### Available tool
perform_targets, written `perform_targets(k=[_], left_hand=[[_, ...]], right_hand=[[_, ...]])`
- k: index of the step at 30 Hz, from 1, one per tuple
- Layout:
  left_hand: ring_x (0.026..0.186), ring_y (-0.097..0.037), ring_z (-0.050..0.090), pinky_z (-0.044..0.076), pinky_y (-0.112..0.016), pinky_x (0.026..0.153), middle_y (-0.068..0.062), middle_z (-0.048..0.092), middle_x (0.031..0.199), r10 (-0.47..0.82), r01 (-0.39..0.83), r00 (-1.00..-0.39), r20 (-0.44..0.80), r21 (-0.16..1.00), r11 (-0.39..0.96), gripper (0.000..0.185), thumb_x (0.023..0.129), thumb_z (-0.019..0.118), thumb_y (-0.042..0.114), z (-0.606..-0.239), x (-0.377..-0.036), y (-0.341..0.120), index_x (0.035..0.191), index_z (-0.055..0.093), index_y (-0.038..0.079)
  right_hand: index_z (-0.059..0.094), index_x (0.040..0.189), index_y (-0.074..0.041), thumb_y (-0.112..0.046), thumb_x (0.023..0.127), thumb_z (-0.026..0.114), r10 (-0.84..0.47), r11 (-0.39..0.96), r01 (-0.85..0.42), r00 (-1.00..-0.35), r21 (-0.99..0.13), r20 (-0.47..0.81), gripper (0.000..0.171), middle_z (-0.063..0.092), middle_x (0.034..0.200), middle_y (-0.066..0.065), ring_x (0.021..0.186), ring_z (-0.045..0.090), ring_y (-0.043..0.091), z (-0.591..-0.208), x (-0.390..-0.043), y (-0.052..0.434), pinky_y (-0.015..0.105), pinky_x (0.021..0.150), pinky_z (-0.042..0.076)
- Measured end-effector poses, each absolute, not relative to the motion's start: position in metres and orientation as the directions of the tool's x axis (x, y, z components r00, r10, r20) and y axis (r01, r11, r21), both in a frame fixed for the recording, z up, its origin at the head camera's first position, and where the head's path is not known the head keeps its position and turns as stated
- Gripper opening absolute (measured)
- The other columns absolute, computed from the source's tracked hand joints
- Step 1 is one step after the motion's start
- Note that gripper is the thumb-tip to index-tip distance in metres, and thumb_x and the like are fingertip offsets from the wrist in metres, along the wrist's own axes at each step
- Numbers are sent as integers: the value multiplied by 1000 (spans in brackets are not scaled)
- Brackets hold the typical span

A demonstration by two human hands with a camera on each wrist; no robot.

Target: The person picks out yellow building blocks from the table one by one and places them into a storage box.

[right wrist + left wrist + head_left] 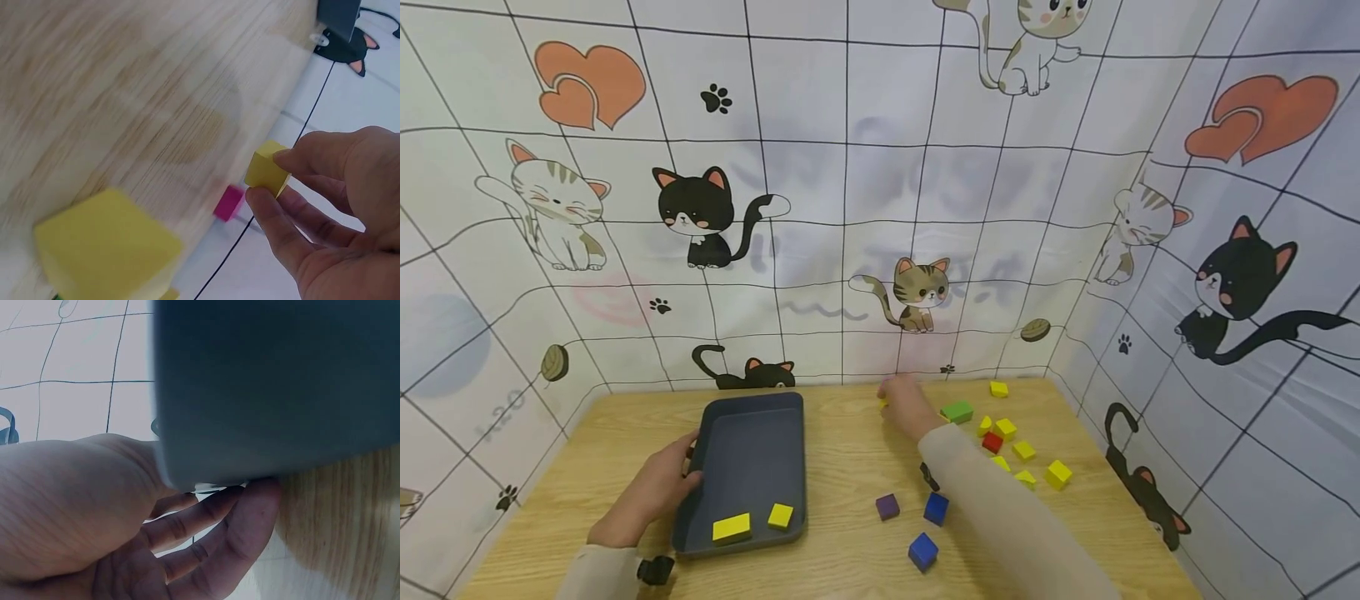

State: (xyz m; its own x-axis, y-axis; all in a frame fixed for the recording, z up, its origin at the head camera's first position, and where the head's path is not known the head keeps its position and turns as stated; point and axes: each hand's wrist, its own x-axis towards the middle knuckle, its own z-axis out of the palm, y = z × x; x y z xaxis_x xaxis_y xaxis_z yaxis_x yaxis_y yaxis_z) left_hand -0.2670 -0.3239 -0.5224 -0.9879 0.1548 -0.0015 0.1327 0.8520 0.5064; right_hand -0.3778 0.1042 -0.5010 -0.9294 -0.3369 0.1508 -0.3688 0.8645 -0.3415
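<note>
Two yellow blocks (732, 527) lie in the grey tray (748, 454), whose near-left rim the left hand (658, 487) grips with curled fingers. Farther out, the right hand (906, 404) pinches a yellow cube (267, 167) between thumb and fingers above the wooden table (850, 433). Loose coloured blocks (1007, 450) lie just right of it. No legible writing; cat-print sheeting (850, 167) encloses the table.

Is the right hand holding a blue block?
No, the right hand pinches a yellow block between thumb and fingers.
</note>
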Motion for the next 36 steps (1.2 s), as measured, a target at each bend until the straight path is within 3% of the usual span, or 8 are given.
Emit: perform_targets(k=[6,11,17,23,36], left_hand=[[108,-40,75,68,-54,88,-46,68,139,150,129,-989,-3,494,860,77,104,76,-2,-522,-268,-323,165,36,-26],[105,-38,75,67,-52,85,-46,68,138,148,130,-989,3,494,860,76,103,76,-2,-520,-268,-323,164,37,-26],[108,-41,75,67,-56,89,-46,68,138,144,127,-990,3,489,863,77,103,76,-2,-521,-268,-323,164,37,-26],[110,-42,75,68,-57,91,-46,68,141,137,118,-991,-4,484,867,77,104,76,-2,-521,-269,-322,165,36,-25],[116,-49,76,67,-62,97,-47,67,141,146,127,-989,-2,481,868,75,103,76,-2,-520,-266,-321,163,38,-26]], right_hand=[[84,128,5,1,102,84,-359,841,-375,-926,-390,116,26,83,130,20,128,75,39,-496,-367,85,51,116,63],[84,130,3,-1,103,83,-391,825,-398,-915,-402,105,27,79,128,17,122,73,32,-490,-357,65,44,111,66],[86,129,-3,-4,101,87,-451,816,-481,-877,-320,168,28,80,123,12,104,73,20,-484,-341,43,29,94,66],[86,132,-3,-4,103,86,-502,783,-533,-846,-321,178,29,77,119,10,91,66,11,-479,-324,23,18,84,61],[87,132,-15,-18,106,87,-639,736,-665,-745,-129,191,26,80,121,2,95,69,5,-480,-289,-33,10,85,60]])
